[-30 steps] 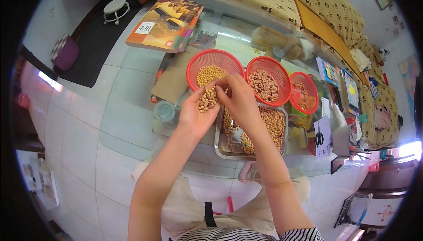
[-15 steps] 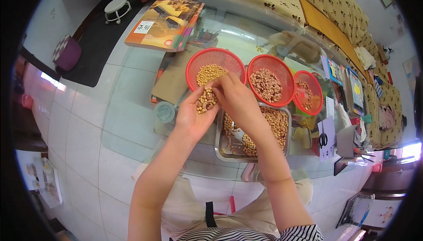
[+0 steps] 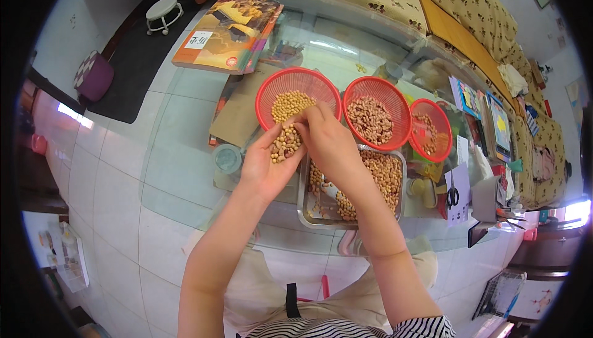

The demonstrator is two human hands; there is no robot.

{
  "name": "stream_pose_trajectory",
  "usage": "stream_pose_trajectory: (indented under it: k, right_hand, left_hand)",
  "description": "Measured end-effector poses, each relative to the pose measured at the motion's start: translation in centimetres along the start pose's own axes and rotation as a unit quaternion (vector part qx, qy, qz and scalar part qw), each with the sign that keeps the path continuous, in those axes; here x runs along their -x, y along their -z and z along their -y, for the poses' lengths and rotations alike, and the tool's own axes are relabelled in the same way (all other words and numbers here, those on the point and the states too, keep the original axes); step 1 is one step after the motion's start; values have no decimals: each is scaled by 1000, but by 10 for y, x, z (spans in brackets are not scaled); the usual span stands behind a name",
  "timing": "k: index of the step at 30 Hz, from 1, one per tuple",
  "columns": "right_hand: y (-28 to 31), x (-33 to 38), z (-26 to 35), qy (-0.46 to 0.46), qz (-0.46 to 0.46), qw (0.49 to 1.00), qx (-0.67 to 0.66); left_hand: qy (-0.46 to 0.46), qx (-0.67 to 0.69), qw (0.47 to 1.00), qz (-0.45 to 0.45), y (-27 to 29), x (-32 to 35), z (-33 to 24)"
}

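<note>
Above the near rim of the round red plastic mesh basket of pale beans (image 3: 298, 94), a small heap of tan beans (image 3: 285, 143) lies in the cupped, spread left hand (image 3: 267, 164). Touching that heap, the right hand (image 3: 328, 141) has its fingertips pressed together — pinching beans, though which ones I cannot tell. Just nearer than the basket sits a rectangular steel tray of mixed beans (image 3: 370, 177); beside the basket — two more red mesh baskets (image 3: 378, 112).

Three red baskets (image 3: 298, 85) (image 3: 377, 111) (image 3: 430, 129) — one metal tray (image 3: 309, 205) — one pair of scissors (image 3: 453, 197), two hands (image 3: 267, 165) (image 3: 330, 146).
</note>
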State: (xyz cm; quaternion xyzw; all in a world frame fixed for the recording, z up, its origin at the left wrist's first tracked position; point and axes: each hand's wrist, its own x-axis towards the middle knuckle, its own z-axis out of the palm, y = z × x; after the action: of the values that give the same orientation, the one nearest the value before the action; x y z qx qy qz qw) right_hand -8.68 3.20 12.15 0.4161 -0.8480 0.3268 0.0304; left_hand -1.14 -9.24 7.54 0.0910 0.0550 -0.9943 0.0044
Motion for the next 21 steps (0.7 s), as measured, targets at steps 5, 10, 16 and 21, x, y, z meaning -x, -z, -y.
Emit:
stream_pose_trajectory:
  k: [5, 10, 16, 21]
  right_hand:
    - [0, -1, -1, -50, -11, 999, 12]
    - [-1, -2, -4, -63, -19, 998, 20]
    - [1, 1, -14, -55, -54, 996, 39]
    - [11, -2, -5, -39, -25, 997, -56]
  left_hand:
    - [-2, -11, 998, -59, -8, 1, 2]
    - [11, -2, 999, -48, -6, 1, 1]
    - [5, -38, 998, -59, -11, 3, 0]
    - [-6, -35, 998, -52, -10, 3, -1]
